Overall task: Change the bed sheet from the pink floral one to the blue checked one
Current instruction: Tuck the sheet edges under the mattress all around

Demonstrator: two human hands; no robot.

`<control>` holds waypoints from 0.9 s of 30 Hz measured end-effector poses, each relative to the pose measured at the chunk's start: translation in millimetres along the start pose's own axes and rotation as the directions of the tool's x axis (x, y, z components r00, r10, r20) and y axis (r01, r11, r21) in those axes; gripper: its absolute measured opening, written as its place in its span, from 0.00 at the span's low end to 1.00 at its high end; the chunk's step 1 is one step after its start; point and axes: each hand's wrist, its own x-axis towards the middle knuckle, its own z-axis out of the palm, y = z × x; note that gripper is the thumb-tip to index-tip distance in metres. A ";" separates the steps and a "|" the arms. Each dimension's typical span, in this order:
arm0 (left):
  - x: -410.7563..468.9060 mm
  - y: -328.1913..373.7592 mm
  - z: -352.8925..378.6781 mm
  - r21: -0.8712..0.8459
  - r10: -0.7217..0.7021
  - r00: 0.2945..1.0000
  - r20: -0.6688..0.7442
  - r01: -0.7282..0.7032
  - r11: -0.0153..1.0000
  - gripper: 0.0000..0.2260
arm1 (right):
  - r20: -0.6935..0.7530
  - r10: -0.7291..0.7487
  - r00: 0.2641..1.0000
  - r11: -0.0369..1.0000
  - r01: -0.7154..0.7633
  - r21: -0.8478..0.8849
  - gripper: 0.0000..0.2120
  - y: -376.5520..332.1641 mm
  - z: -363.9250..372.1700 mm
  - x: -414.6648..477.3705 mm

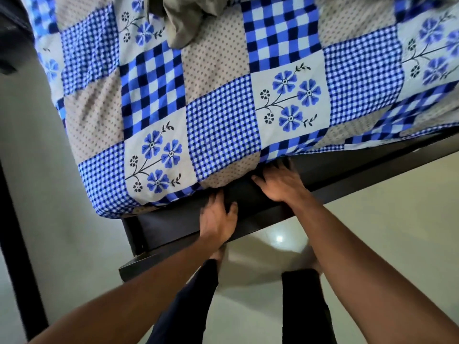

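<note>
Mid-frame, left hand (218,218) fingers spread flat on bed frame (347,170); right hand (279,183) fingers, straight, blurred, under sheet (223,120) edge.

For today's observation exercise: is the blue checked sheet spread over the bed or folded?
Spread: the sheet lies flat across the top, its edge wrapping down to the dark frame.

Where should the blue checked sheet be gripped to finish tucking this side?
Probably the lower hem of the blue checked sheet, where it sags over the frame rail by the right hand. Come from below, fingers pushing up under the mattress.
</note>
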 end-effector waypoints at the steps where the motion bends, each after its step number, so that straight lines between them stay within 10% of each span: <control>1: -1.6 3.5 4.2 -0.013 0.110 0.994 -0.015 -0.110 0.994 0.26 | -0.014 -0.025 1.000 1.000 0.025 0.006 0.27 2.8 -0.6 1.6; 6: 27.1 56.2 33.7 0.123 0.328 0.945 -0.014 -0.324 0.938 0.27 | -0.074 -0.188 0.979 0.974 0.196 0.110 0.19 33.2 -13.0 -8.3; 16: 67.8 143.4 80.6 0.338 -0.099 0.995 -0.019 0.100 0.936 0.31 | -0.064 -0.185 0.981 0.982 0.182 -0.049 0.29 182.4 -45.6 -24.0; 21: 65.2 184.1 86.6 0.106 -0.286 0.957 -0.036 0.289 0.952 0.29 | 0.005 -0.208 0.978 0.974 0.208 -0.090 0.25 196.7 -60.4 20.6; 27: 76.7 222.4 105.1 0.216 -0.024 0.999 -0.048 0.034 0.976 0.34 | -0.047 -0.314 0.948 0.949 0.313 -0.034 0.21 201.9 -61.5 22.0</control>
